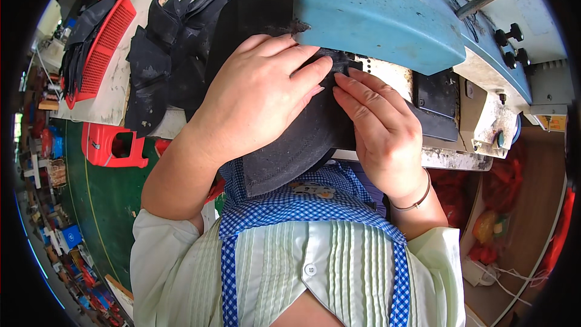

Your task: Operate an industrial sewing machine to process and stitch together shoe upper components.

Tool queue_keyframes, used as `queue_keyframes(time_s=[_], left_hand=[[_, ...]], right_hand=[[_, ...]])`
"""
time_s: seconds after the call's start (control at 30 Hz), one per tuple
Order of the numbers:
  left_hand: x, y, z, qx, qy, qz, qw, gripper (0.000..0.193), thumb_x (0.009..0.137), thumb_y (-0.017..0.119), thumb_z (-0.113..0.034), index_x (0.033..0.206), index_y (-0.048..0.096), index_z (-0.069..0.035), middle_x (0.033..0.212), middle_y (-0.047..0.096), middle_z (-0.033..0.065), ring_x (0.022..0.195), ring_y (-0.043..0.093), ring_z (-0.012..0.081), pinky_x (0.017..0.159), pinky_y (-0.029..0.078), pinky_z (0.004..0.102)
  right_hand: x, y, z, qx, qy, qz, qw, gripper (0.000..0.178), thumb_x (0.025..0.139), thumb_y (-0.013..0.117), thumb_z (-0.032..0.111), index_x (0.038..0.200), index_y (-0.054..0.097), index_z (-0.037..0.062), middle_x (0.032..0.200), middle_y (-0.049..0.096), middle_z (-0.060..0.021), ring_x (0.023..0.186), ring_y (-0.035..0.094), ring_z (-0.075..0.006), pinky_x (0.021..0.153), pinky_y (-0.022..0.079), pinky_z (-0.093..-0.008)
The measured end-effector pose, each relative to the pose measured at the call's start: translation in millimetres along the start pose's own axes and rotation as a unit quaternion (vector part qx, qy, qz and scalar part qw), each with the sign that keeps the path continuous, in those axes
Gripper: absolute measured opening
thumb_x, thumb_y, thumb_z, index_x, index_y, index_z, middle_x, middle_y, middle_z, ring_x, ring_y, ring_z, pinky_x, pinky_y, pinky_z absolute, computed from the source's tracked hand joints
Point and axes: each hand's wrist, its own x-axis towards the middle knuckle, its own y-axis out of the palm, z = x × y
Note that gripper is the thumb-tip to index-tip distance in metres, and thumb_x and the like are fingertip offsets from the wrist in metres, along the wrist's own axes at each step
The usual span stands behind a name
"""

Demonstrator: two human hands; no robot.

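Observation:
A curved black sheet of leather-like material [290,156] hangs over the near edge of the machine bed, in front of my body. My left hand [260,94] lies across its upper part, fingers bent and thumb against it, right beneath the blue machine head [378,15]. Close to those fingertips, my right hand [381,118] pinches the sheet's right side, fingers together; its thumb is hidden. Both hands hold the sheet at the machine's working spot, which the blue cover and my fingers partly hide.
Several black cut pieces [172,54] lie heaped on the white table to the left. Beyond them a red basket [109,48] holds more black pieces. A red plastic stool [112,145] stands on the green floor. Black knobs [509,35] stick out from the machine's right side.

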Motion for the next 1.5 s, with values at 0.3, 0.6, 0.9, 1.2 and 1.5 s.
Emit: queue_keyframes(time_s=[0.3, 0.6, 0.9, 1.2, 1.5], left_hand=[[4, 1, 1, 0.011, -0.006, -0.009, 1.000, 0.034, 0.085, 0.076, -0.014, 0.118, 0.074, -0.010, 0.110, 0.070, 0.0065, 0.097, 0.065, 0.0288, 0.092, 0.049, 0.0427], [6, 4, 2, 0.016, -0.025, -0.007, 1.000, 0.027, 0.087, 0.072, -0.017, 0.111, 0.072, -0.005, 0.112, 0.068, 0.0080, 0.115, 0.063, 0.0269, 0.099, 0.047, 0.0422], [9, 4, 7, 0.026, -0.029, -0.013, 0.999, 0.024, 0.086, 0.073, -0.016, 0.108, 0.070, -0.008, 0.107, 0.066, 0.0090, 0.111, 0.063, 0.0285, 0.099, 0.047, 0.0429], [13, 12, 15, -0.018, -0.026, -0.056, 0.998, 0.024, 0.083, 0.074, -0.010, 0.107, 0.072, -0.008, 0.104, 0.067, 0.0109, 0.105, 0.064, 0.0329, 0.095, 0.050, 0.0458], [12, 7, 21, -0.082, -0.025, -0.055, 0.995, 0.025, 0.080, 0.079, -0.011, 0.104, 0.076, -0.008, 0.105, 0.070, 0.0127, 0.106, 0.066, 0.0355, 0.094, 0.052, 0.0452]], right_hand=[[2, -1, -1, 0.020, 0.010, 0.009, 1.000, 0.034, 0.072, 0.067, -0.009, 0.106, 0.074, -0.0064, 0.115, 0.074, -0.0172, 0.115, 0.069, -0.0354, 0.097, 0.058, -0.0419], [4, 0, -3, 0.045, 0.019, 0.015, 0.999, 0.033, 0.076, 0.066, -0.010, 0.108, 0.073, -0.0066, 0.117, 0.073, -0.0178, 0.117, 0.068, -0.0367, 0.098, 0.057, -0.0429], [3, 1, -3, 0.050, 0.031, 0.019, 0.998, 0.032, 0.078, 0.066, -0.011, 0.110, 0.072, -0.0067, 0.119, 0.072, -0.0181, 0.119, 0.067, -0.0371, 0.101, 0.055, -0.0432], [3, 1, -4, 0.065, 0.039, 0.010, 0.997, 0.030, 0.081, 0.068, -0.010, 0.110, 0.072, -0.0053, 0.118, 0.073, -0.0177, 0.118, 0.068, -0.0362, 0.100, 0.055, -0.0427], [2, 2, -5, 0.061, 0.041, 0.004, 0.997, 0.030, 0.080, 0.067, -0.011, 0.109, 0.073, -0.0047, 0.118, 0.073, -0.0178, 0.117, 0.068, -0.0362, 0.099, 0.056, -0.0427]])
